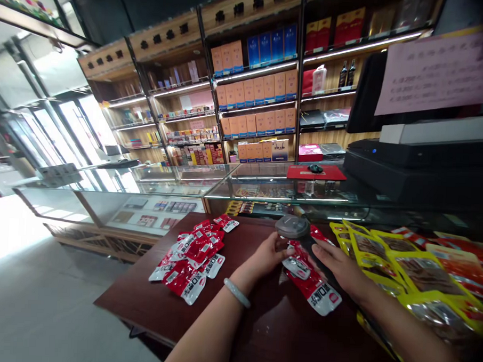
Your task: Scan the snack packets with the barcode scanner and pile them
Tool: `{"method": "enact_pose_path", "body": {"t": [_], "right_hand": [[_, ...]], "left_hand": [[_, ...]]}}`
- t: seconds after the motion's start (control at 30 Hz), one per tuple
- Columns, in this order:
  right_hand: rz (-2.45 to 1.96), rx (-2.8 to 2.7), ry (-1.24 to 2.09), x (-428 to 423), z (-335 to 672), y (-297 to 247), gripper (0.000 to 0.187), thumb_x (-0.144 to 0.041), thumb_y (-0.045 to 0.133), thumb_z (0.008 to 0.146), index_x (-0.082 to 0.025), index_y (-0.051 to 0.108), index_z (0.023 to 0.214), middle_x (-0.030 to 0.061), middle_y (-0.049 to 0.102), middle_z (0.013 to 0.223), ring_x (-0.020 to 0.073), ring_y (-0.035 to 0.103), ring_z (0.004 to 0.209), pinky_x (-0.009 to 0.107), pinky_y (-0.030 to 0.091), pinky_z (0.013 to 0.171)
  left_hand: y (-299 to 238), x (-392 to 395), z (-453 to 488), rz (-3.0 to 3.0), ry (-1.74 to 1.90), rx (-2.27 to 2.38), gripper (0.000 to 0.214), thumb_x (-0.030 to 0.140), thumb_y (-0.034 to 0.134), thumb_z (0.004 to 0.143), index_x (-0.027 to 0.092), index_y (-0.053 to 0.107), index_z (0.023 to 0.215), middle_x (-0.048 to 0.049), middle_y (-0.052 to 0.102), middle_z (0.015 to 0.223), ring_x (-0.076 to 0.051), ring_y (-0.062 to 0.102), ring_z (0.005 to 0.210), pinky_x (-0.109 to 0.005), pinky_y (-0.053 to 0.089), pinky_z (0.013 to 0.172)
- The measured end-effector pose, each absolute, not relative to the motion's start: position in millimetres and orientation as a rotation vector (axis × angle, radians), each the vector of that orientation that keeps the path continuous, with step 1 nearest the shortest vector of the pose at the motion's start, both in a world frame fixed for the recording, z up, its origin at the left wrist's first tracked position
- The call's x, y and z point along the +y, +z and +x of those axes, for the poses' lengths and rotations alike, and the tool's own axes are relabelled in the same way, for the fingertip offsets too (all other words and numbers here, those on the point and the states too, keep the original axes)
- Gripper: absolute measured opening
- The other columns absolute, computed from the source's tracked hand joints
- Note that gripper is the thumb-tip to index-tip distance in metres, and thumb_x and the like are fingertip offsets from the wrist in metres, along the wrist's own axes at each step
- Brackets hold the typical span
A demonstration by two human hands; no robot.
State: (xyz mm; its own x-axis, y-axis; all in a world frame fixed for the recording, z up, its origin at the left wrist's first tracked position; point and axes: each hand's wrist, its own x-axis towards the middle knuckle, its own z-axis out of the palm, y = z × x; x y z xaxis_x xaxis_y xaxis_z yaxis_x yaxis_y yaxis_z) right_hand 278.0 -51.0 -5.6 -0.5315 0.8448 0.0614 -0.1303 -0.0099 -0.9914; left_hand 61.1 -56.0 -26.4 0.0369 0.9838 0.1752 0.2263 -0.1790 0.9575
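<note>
My left hand (271, 253), with a pale bangle (237, 293) on its wrist, has its thumb and fingers closed at the edge of a small red-and-white snack packet (297, 264). Beneath that lies another red-and-white packet (320, 297), flat on the dark brown table (259, 331). Just to the right, my right hand (337, 264) is open, its fingers stretched toward these packets and slightly blurred. One more red packet (320, 234) shows beyond its fingertips. A grey round-lidded object (292, 226) sits past my left fingers. A loose heap of red-and-white packets (198, 246) lies on the left.
Yellow snack bags (417, 271) and orange-red bags (460, 265) are piled on the right. A glass display counter (221, 188) runs behind the table. Past it stand lit shelves with boxes (255, 91). A dark monitor (367, 96) with a pink paper stands right.
</note>
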Motion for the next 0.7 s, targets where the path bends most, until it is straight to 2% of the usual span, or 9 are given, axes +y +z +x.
{"method": "enact_pose_path", "body": {"t": [0.07,0.17,0.3,0.4,0.5,0.6,0.7], "right_hand": [[-0.761,-1.510,1.680,-53,276,-7,0.039,-0.061,0.065,0.082,-0.022,0.056,0.079,-0.0061,0.050,0.056,0.0088,0.038,0.044,0.023,0.027,0.042],[-0.761,-1.482,1.736,-56,271,-7,0.041,-0.062,0.066,0.080,-0.022,0.057,0.079,-0.0049,0.054,0.059,0.0086,0.039,0.043,0.023,0.028,0.042],[-0.793,-1.496,1.769,-60,261,-9,0.045,-0.065,0.069,0.076,-0.021,0.058,0.075,-0.0061,0.051,0.053,0.0081,0.039,0.041,0.023,0.028,0.042],[-0.874,-1.437,1.814,-61,255,-17,0.045,-0.064,0.072,0.073,-0.022,0.061,0.086,-0.0057,0.055,0.057,0.0090,0.043,0.043,0.024,0.032,0.045],[-0.871,-1.451,1.841,-59,255,-25,0.046,-0.064,0.072,0.072,-0.022,0.061,0.085,-0.0050,0.057,0.059,0.0095,0.045,0.043,0.025,0.033,0.046],[-0.862,-1.486,1.811,-57,259,-25,0.045,-0.064,0.071,0.073,-0.022,0.059,0.083,-0.0047,0.057,0.058,0.0097,0.044,0.043,0.025,0.031,0.045],[-0.834,-1.473,1.786,-56,264,-19,0.046,-0.064,0.070,0.075,-0.021,0.056,0.078,-0.0055,0.054,0.056,0.0087,0.040,0.042,0.023,0.028,0.043]], "left_hand": [[-23,-54,53,1.687,1.204,1.426,0.055,0.029,0.067,0.083,0.021,0.050,0.135,-0.0129,0.059,0.136,-0.025,0.055,0.127,-0.038,0.042,0.107],[-14,-48,21,1.772,0.997,2.088,0.063,0.030,0.061,0.086,0.014,0.041,0.144,-0.0183,0.045,0.148,-0.028,0.036,0.142,-0.041,0.029,0.117],[-8,-39,-25,1.587,0.532,2.648,0.083,0.048,0.060,0.084,0.004,0.032,0.149,-0.0282,0.028,0.155,-0.037,0.018,0.148,-0.051,0.019,0.118],[-8,-35,-49,1.521,0.348,2.715,0.090,0.061,0.051,0.084,0.005,0.027,0.151,-0.0268,0.019,0.158,-0.038,0.008,0.149,-0.056,0.008,0.119],[-8,-38,-55,1.627,0.205,2.605,0.081,0.061,0.043,0.088,0.011,0.032,0.150,-0.0225,0.024,0.158,-0.033,0.013,0.150,-0.058,-0.002,0.118],[-9,-52,-36,1.812,0.193,2.454,0.070,0.059,0.045,0.088,0.018,0.042,0.145,-0.0185,0.033,0.155,-0.031,0.023,0.148,-0.060,-0.005,0.117],[-7,-73,-5,1.979,0.286,2.245,0.056,0.056,0.051,0.087,0.027,0.053,0.135,-0.0130,0.044,0.151,-0.032,0.036,0.142,-0.060,0.011,0.117]]}}
